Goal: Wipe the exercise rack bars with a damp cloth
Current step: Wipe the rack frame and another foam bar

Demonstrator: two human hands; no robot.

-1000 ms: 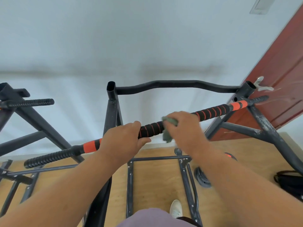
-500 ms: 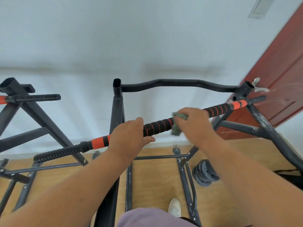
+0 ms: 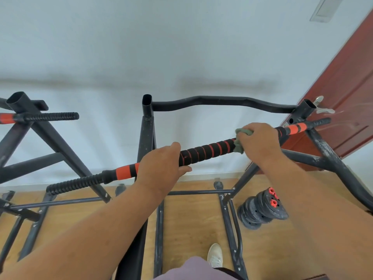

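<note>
Cloth (image 3: 241, 138), grey-green, soft and limp, bunched under your right hand (image 3: 259, 145), which curls round it and presses it to the padded bar (image 3: 203, 151) near that bar's right end. Only crumpled edges show past the fingers. It probably weighs little and folds to any shape, so you should wrap it round the bar rather than dab with it. The padded bar is black foam with orange bands, slanting up from lower left to the rack's right upright (image 3: 308, 110); the foam likely gives under pressure and drags on damp fabric. Your left hand (image 3: 161, 166) grips the same bar near its middle, fingers curled over the top, steadying it. The curved rear bar (image 3: 222, 102) looks like bare metal, stiff and smoother to wipe.
</note>
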